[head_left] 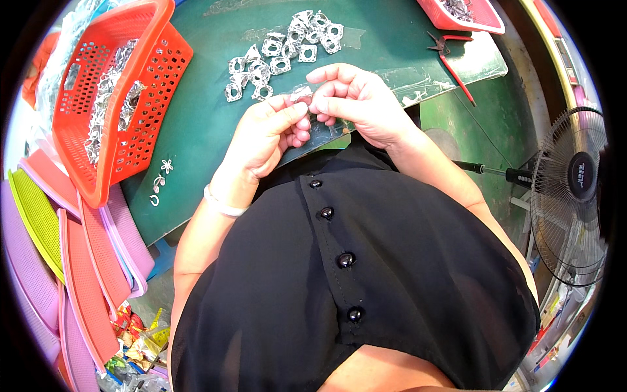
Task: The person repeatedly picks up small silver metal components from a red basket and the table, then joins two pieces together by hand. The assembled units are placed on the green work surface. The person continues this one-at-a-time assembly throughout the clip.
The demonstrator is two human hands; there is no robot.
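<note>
Close together over the near edge of the green table (pixel 189 130), my left hand (pixel 269 130) and my right hand (pixel 356 104) pinch a small silvery metal piece (pixel 302 95) between their fingertips. Most of that piece is hidden by the fingers, so its exact shape cannot be made out. Just beyond my hands lies a loose group of silvery, square-looking metal pieces with round holes (pixel 281 64). A few small metal bits (pixel 160 182), one shaped like a flower, rest on the table left of my left wrist.
At the left stands a red perforated basket (pixel 147 111) with silvery metal parts inside. Stacked purple, red and green baskets (pixel 81 274) lean below it. Red-handled pliers (pixel 454 68) and a pink tray (pixel 467 25) lie at the far right. A fan (pixel 568 189) stands on my right.
</note>
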